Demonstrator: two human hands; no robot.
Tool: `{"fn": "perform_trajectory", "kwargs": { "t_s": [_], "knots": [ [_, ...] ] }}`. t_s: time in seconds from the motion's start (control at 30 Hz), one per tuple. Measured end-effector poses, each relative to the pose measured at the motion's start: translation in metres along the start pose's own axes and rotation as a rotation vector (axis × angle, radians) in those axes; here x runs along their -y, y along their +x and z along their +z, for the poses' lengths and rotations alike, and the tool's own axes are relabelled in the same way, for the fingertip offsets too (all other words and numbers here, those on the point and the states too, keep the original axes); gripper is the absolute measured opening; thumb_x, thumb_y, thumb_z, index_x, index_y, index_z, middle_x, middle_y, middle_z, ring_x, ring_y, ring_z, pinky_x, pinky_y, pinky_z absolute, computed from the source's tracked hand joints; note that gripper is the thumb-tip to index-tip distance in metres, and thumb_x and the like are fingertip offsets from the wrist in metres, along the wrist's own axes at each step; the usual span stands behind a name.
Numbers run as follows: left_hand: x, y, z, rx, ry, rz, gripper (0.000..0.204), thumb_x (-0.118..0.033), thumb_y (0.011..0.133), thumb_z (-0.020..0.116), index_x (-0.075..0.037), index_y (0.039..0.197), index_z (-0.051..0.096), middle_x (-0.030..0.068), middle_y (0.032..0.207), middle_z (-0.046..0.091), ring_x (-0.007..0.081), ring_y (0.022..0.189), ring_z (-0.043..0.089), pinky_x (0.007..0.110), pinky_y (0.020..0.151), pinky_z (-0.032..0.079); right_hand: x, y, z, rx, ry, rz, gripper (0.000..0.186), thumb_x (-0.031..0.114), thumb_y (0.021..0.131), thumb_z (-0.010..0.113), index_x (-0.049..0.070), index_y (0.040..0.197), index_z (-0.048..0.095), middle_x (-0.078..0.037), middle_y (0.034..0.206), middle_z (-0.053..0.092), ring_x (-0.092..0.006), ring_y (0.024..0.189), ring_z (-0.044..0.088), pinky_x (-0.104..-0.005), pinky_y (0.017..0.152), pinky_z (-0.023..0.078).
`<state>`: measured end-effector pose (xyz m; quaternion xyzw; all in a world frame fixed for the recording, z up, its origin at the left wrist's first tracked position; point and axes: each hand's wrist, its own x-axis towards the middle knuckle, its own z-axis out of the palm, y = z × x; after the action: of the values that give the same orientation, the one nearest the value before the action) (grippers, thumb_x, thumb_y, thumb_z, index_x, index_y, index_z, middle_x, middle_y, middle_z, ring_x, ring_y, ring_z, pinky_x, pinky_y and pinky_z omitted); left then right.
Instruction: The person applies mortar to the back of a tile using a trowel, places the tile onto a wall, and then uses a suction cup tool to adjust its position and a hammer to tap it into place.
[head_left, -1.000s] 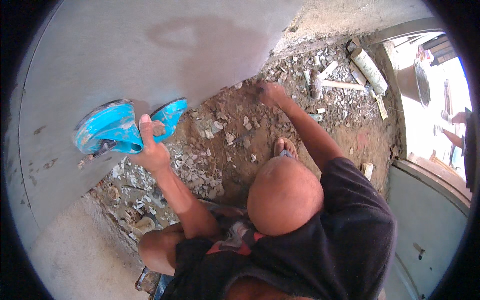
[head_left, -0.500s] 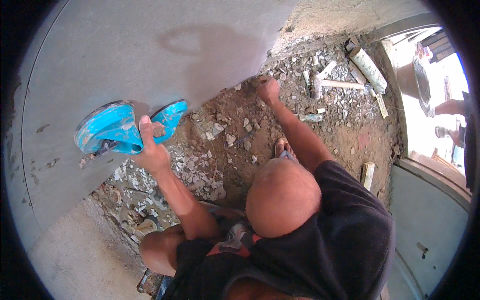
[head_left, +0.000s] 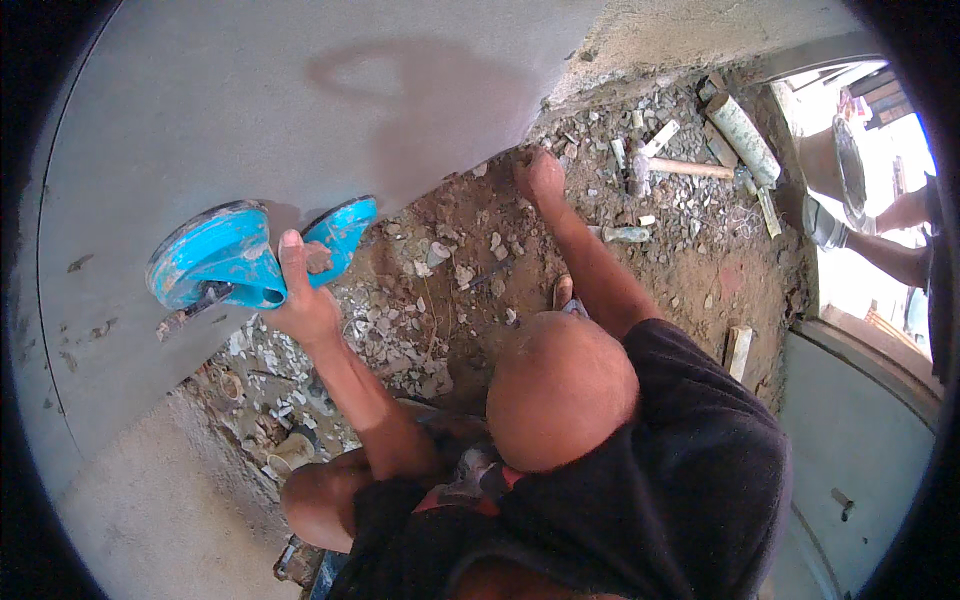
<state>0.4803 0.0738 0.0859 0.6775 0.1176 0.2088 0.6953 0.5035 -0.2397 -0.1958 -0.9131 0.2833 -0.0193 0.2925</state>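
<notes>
Rubble (head_left: 400, 335) litters the dirt floor (head_left: 765, 272); your left hand (head_left: 306, 308) grips the blue lifter (head_left: 232, 252) on the grey slab (head_left: 220, 110); whether your right hand (head_left: 542, 180) grips is unclear.

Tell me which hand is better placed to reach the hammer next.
Probably the right: the right hand is nearer the hammer, by the corner of the grey panel, while the left hand holds the blue suction lifter.
</notes>
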Motion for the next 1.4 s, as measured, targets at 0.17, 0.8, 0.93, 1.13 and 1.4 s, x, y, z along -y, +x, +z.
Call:
{"fn": "perform_trajectory", "kwargs": {
  "t_s": [0.17,0.8,0.93,1.13,1.4],
  "knots": [
    [-0.004,-0.002,0.005,-0.034,0.022,-0.023,0.033,-0.015,0.083,0.073,0.004,0.106,0.058,0.0097,0.077,0.064,0.0174,0.063,0.06,0.031,0.058,0.049,-0.007,0.002,0.006,-0.004,0.001,-0.058,0.034,0.037,0.08,0.066,0.005,0.09,0.071,-0.024,0.09,0.067,-0.0411,0.088,0.065,-0.0481,0.078,0.052],
    [-0.001,0.0,0.003,-0.012,0.025,-0.056,0.026,-0.015,0.084,0.072,0.003,0.095,0.058,0.0098,0.07,0.063,0.0189,0.061,0.06,0.032,0.057,0.047,-0.002,0.013,0.001,0.105,-0.069,-0.055,0.043,0.032,0.075,0.071,0.003,0.106,0.064,-0.022,0.1,0.068,-0.039,0.095,0.065,-0.0462,0.083,0.052],
    [0.002,0.001,-0.001,0.004,0.014,-0.008,0.032,-0.016,0.084,0.073,0.003,0.103,0.057,0.0097,0.071,0.063,0.0184,0.061,0.061,0.031,0.056,0.048,0.013,0.008,-0.02,0.154,0.055,-0.162,0.032,0.028,0.077,0.066,0.001,0.094,0.068,-0.024,0.088,0.068,-0.0399,0.084,0.066,-0.0477,0.076,0.054],
    [0.003,0.0,-0.001,-0.006,0.049,-0.047,0.028,-0.016,0.084,0.072,0.003,0.099,0.057,0.0105,0.074,0.064,0.0183,0.061,0.06,0.031,0.055,0.048,0.006,0.013,-0.013,0.17,0.026,-0.087,0.038,0.031,0.074,0.07,0.001,0.097,0.067,-0.024,0.093,0.068,-0.0399,0.089,0.066,-0.0471,0.079,0.053],
    [-0.002,0.0,0.001,0.021,-0.011,-0.024,0.026,-0.015,0.085,0.071,0.003,0.097,0.057,0.0107,0.073,0.063,0.0186,0.062,0.06,0.032,0.058,0.048,0.018,0.013,-0.006,0.231,-0.071,-0.085,0.053,0.04,0.076,0.073,-0.005,0.103,0.062,-0.026,0.092,0.067,-0.0412,0.092,0.064,-0.0472,0.083,0.051]
  ]
}}
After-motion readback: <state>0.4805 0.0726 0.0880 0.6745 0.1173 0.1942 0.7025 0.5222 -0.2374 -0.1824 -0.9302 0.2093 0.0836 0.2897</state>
